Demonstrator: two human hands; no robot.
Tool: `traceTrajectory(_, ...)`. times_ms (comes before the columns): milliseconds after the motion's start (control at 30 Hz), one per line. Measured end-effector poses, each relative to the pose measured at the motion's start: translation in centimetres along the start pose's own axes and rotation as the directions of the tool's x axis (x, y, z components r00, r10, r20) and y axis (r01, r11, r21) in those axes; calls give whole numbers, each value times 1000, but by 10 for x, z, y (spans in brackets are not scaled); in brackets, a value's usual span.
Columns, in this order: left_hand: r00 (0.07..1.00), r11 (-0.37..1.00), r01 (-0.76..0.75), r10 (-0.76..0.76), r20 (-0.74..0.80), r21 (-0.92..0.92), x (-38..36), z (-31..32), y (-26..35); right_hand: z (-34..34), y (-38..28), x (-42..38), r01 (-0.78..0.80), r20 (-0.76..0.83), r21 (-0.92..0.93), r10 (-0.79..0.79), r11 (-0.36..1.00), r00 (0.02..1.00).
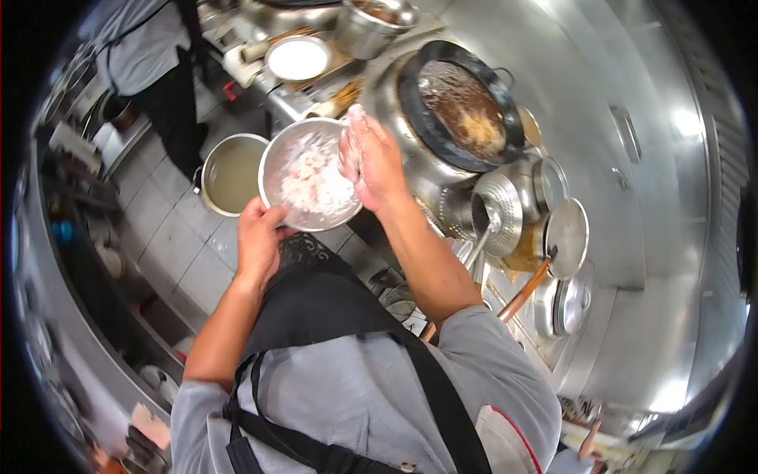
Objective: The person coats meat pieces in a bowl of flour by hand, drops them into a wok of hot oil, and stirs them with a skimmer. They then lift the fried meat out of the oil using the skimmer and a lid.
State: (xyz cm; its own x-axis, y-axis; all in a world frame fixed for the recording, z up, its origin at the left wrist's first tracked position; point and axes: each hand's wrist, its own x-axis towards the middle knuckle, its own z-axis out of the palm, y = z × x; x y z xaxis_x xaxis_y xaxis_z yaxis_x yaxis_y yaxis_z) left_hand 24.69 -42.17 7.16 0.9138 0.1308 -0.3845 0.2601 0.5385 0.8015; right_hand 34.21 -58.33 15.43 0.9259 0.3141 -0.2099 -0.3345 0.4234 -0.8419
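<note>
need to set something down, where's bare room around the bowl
Bare floor tiles lie beside the pot, between it and the steel counter at picture left. The stove side is crowded: wok, perforated strainer and wooden handle sit close together. In view, the bowl overlaps the pot.

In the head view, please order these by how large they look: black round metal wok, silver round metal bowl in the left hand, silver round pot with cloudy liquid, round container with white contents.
1. Wok
2. Bowl
3. Pot
4. Container
The bowl seems nearer the camera, so real sizes may differ.
</note>
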Motion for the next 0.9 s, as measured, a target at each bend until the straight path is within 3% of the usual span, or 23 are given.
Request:
traceTrajectory(67,1000,1000,-2,2,14,-15,1,1,-2,-12,-28,6,232,87,-190,-219,954,972)
traceTrajectory(100,1000,1000,-2,3,18,-28,1,0,-3,-40,-39,21,345,209,-222,-301,912,931)
traceTrajectory(133,1000,999,-3,3,16,-42,2,0,-4,-48,-58,21,358,114,-313,-339,880,934)
traceTrajectory(167,1000,999,-2,3,19,-44,3,1,-5,-59,-74,24,412,78,-488,-432,769,898)
traceTrajectory(200,1000,999,-1,2,23,-43,3,1,-4,-87,-88,32,413,100,-707,-496,575,862)
traceTrajectory(233,999,999,5,-3,32,-41,2,3,-4,-113,-103,33,308,63,-867,-527,391,847)
traceTrajectory(267,999,999,10,-9,40,-40,2,3,-3,-132,-115,31,83,4,-991,-602,104,798)
traceTrajectory(300,999,999,11,-9,39,-40,1,4,-4,-164,-124,34,-31,-67,-997,-594,71,802)
traceTrajectory(367,999,999,5,-3,47,-40,0,5,-4,-229,-134,27,-195,-8,-951,-613,-239,790)
traceTrajectory(433,999,999,3,-2,50,-32,1,6,-5,-289,-140,17,-394,-142,-843,-556,-365,819)
traceTrajectory(500,1000,1000,1,-1,27,-20,1,5,-4,-274,-143,4,-516,-75,-756,-730,-403,679)
traceTrajectory(567,1000,1000,5,-5,15,1,-1,9,-4,-260,-152,15,-305,75,-876,-732,-372,677)
traceTrajectory(600,1000,1000,6,-5,26,-22,-3,12,-1,-229,-145,18,-277,82,-884,-710,-375,699)
traceTrajectory(667,998,1000,3,-4,55,15,2,12,-5,-128,-119,5,99,137,-991,-610,-95,780)
traceTrajectory(733,998,1000,14,-15,62,16,2,15,-5,-55,-78,-11,261,275,-961,-388,-89,880)
traceTrajectory(800,997,999,28,-30,78,19,2,16,-7,-34,-28,-11,492,581,-790,-193,-364,791)
traceTrajectory(833,995,999,-4,0,103,46,3,14,-9,-29,-13,-6,499,584,-790,-189,-355,789)
traceTrajectory(900,995,999,-13,8,100,46,-5,21,-3,-25,8,4,427,440,-825,53,-370,896)
